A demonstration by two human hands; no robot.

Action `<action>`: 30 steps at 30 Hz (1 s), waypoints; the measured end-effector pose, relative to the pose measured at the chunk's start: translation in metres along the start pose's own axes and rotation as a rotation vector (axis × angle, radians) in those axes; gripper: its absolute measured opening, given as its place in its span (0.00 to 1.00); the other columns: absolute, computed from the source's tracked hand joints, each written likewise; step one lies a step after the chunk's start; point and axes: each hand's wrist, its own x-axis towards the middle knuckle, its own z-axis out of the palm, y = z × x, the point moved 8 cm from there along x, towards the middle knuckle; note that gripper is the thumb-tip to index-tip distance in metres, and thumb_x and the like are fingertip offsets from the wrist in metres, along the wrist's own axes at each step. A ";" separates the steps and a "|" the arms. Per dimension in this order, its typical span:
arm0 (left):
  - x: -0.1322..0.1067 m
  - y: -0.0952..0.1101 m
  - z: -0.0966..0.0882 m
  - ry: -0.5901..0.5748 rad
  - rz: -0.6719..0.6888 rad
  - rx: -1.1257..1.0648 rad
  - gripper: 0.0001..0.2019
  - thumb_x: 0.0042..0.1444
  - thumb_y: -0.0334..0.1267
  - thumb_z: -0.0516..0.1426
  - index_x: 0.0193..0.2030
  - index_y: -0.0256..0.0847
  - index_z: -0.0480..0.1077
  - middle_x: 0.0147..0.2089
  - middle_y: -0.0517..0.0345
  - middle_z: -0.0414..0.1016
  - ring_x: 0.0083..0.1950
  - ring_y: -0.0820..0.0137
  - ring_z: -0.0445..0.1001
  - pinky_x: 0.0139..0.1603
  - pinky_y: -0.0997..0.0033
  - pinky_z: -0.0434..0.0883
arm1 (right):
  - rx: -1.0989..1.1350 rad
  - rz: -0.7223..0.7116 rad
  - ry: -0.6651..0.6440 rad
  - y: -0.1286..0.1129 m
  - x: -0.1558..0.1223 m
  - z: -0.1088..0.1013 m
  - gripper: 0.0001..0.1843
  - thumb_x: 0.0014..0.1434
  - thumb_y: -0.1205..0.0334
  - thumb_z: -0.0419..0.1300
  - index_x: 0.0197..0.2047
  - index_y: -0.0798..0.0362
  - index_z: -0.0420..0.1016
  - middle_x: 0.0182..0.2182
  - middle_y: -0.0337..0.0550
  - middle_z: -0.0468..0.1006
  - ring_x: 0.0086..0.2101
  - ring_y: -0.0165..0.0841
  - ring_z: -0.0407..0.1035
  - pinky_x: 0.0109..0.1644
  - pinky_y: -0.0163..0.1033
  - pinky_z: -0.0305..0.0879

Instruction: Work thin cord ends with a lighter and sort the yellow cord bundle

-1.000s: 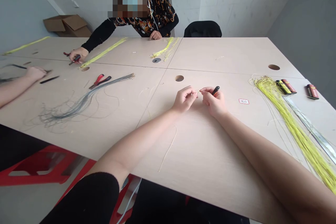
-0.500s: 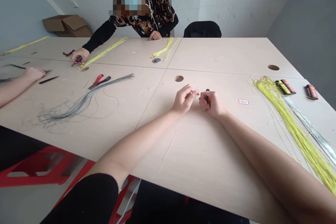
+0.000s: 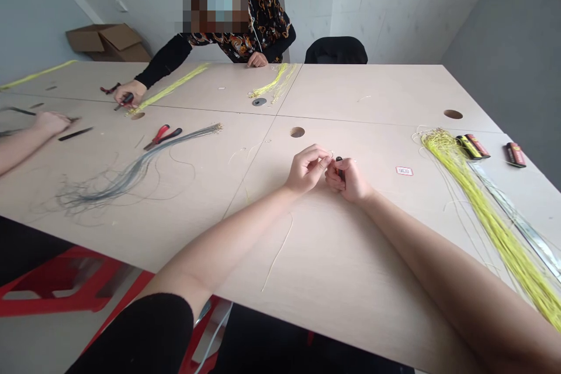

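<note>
Since half a second earlier, the right hand (image 3: 352,180) had moved nearer to the left hand (image 3: 303,172), and the small gap between them was almost gone. For the work, I judged, this meant that the tool (image 3: 339,168) was now brought close to the piece being handled.

Left thumb and forefinger were pinched together on a thin wire (image 3: 332,154). Right fingers were closed around the tool, which stood nearly upright with its dark end above the fist; its lower end was hidden. Whether the two hands touched, I could not tell.

Only a little of the wire was visible: a pale, fine, curved tip, rising just above the left fingertips, between the hands and over the desk (image 3: 333,280). It was too small to see how its end was shaped.

Farther out, a loose wire (image 3: 280,250) lay, slightly bent, near the left forearm. To the right were a label (image 3: 404,171) and a yellow bundle (image 3: 486,205), tangled at its far end, with batteries (image 3: 472,146) beside it. To the left, pliers (image 3: 160,134) rested beside a grey bundle (image 3: 131,172). These lay as before.
</note>
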 end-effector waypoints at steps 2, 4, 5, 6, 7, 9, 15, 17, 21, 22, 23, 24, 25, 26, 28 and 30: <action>0.000 0.001 0.000 -0.005 0.009 -0.003 0.15 0.62 0.46 0.54 0.28 0.39 0.71 0.30 0.56 0.71 0.32 0.73 0.68 0.33 0.70 0.66 | 0.025 0.019 -0.005 0.002 0.001 -0.001 0.18 0.47 0.50 0.50 0.14 0.49 0.52 0.09 0.31 0.46 0.13 0.24 0.38 0.17 0.32 0.38; 0.000 0.001 0.001 -0.006 0.008 0.002 0.15 0.62 0.45 0.54 0.28 0.39 0.71 0.30 0.56 0.72 0.32 0.73 0.69 0.33 0.70 0.66 | 0.040 0.033 -0.009 0.004 0.001 -0.001 0.18 0.46 0.50 0.51 0.14 0.50 0.51 0.09 0.31 0.46 0.13 0.23 0.38 0.16 0.32 0.38; 0.000 0.000 0.001 -0.007 0.003 0.005 0.15 0.62 0.46 0.55 0.28 0.39 0.71 0.30 0.56 0.72 0.33 0.72 0.69 0.33 0.70 0.66 | 0.042 0.037 -0.009 0.005 0.002 -0.001 0.19 0.46 0.49 0.51 0.14 0.50 0.51 0.09 0.31 0.45 0.13 0.23 0.38 0.16 0.31 0.38; 0.000 0.000 0.001 -0.006 -0.002 0.006 0.15 0.62 0.46 0.55 0.28 0.39 0.71 0.31 0.56 0.72 0.33 0.72 0.69 0.33 0.70 0.66 | 0.044 0.039 -0.010 0.005 0.002 -0.001 0.19 0.46 0.49 0.51 0.14 0.49 0.51 0.09 0.31 0.45 0.13 0.23 0.37 0.16 0.31 0.38; 0.000 -0.001 0.000 -0.005 -0.008 0.006 0.15 0.62 0.46 0.55 0.28 0.39 0.71 0.31 0.56 0.72 0.33 0.72 0.69 0.32 0.70 0.67 | 0.045 0.040 -0.011 0.005 0.002 -0.001 0.19 0.46 0.49 0.51 0.14 0.49 0.50 0.09 0.30 0.45 0.13 0.23 0.37 0.16 0.31 0.38; 0.000 -0.002 0.000 -0.002 -0.012 0.003 0.15 0.62 0.46 0.55 0.28 0.39 0.72 0.31 0.56 0.72 0.32 0.73 0.69 0.32 0.70 0.67 | 0.045 0.041 -0.001 0.005 0.002 -0.001 0.19 0.46 0.49 0.51 0.15 0.49 0.50 0.09 0.30 0.45 0.13 0.23 0.37 0.16 0.31 0.37; 0.000 -0.003 0.000 0.002 -0.013 0.009 0.15 0.61 0.46 0.55 0.28 0.39 0.72 0.31 0.55 0.73 0.33 0.72 0.70 0.33 0.70 0.67 | 0.041 0.054 0.036 0.005 0.001 -0.003 0.17 0.45 0.51 0.52 0.15 0.50 0.51 0.09 0.30 0.46 0.13 0.23 0.38 0.16 0.31 0.38; 0.000 -0.003 -0.001 0.003 -0.011 0.010 0.15 0.61 0.46 0.55 0.28 0.39 0.72 0.31 0.55 0.73 0.33 0.72 0.70 0.32 0.70 0.66 | 0.031 0.052 0.039 0.004 0.001 -0.003 0.17 0.45 0.51 0.52 0.15 0.49 0.51 0.10 0.30 0.47 0.13 0.23 0.38 0.16 0.31 0.38; 0.000 -0.003 -0.001 0.002 0.001 0.015 0.15 0.61 0.46 0.56 0.28 0.39 0.72 0.31 0.56 0.73 0.32 0.73 0.69 0.31 0.70 0.65 | 0.017 0.048 0.043 0.002 0.001 -0.002 0.17 0.47 0.51 0.51 0.16 0.49 0.50 0.10 0.30 0.47 0.13 0.23 0.38 0.16 0.32 0.37; 0.000 -0.003 -0.001 0.001 0.000 0.020 0.15 0.61 0.47 0.56 0.28 0.39 0.72 0.31 0.55 0.73 0.32 0.73 0.69 0.31 0.70 0.65 | 0.017 0.052 0.044 0.002 0.001 -0.001 0.17 0.47 0.51 0.51 0.16 0.49 0.50 0.10 0.30 0.46 0.13 0.23 0.38 0.16 0.32 0.37; 0.000 -0.004 -0.001 -0.001 -0.004 0.025 0.16 0.61 0.47 0.56 0.28 0.39 0.73 0.30 0.55 0.73 0.32 0.72 0.69 0.31 0.70 0.64 | 0.016 0.054 0.045 0.002 0.000 -0.001 0.17 0.47 0.51 0.51 0.16 0.49 0.50 0.10 0.30 0.46 0.13 0.23 0.38 0.16 0.32 0.37; 0.000 -0.004 -0.001 -0.003 -0.009 0.030 0.16 0.61 0.47 0.56 0.28 0.39 0.73 0.30 0.55 0.73 0.32 0.72 0.69 0.31 0.70 0.64 | 0.014 0.056 0.044 0.002 0.000 -0.001 0.17 0.47 0.51 0.51 0.16 0.49 0.50 0.10 0.30 0.46 0.13 0.23 0.38 0.16 0.32 0.37; 0.000 -0.005 -0.001 -0.005 -0.016 0.034 0.16 0.61 0.48 0.55 0.28 0.39 0.73 0.30 0.55 0.73 0.32 0.72 0.69 0.30 0.70 0.64 | 0.011 0.057 0.043 0.002 0.000 0.000 0.17 0.47 0.51 0.51 0.16 0.49 0.50 0.10 0.30 0.46 0.13 0.23 0.38 0.16 0.32 0.37; 0.000 -0.005 -0.001 -0.007 -0.021 0.036 0.16 0.61 0.48 0.55 0.28 0.39 0.73 0.31 0.55 0.73 0.32 0.72 0.69 0.30 0.70 0.63 | 0.009 0.058 0.042 0.002 0.000 0.000 0.17 0.46 0.50 0.51 0.16 0.49 0.49 0.10 0.30 0.46 0.13 0.23 0.38 0.16 0.32 0.37; 0.000 -0.006 -0.001 -0.009 -0.026 0.035 0.16 0.61 0.48 0.55 0.28 0.39 0.73 0.31 0.54 0.73 0.32 0.72 0.68 0.29 0.70 0.62 | 0.010 0.061 0.043 0.002 0.001 0.000 0.17 0.46 0.50 0.51 0.16 0.49 0.50 0.10 0.30 0.46 0.13 0.23 0.38 0.16 0.32 0.37; 0.000 -0.006 -0.001 -0.010 -0.027 0.033 0.16 0.60 0.49 0.56 0.28 0.39 0.73 0.31 0.55 0.73 0.31 0.73 0.67 0.27 0.71 0.61 | 0.016 0.069 0.042 0.003 0.001 -0.001 0.16 0.46 0.51 0.51 0.16 0.48 0.49 0.10 0.30 0.46 0.13 0.24 0.37 0.16 0.32 0.37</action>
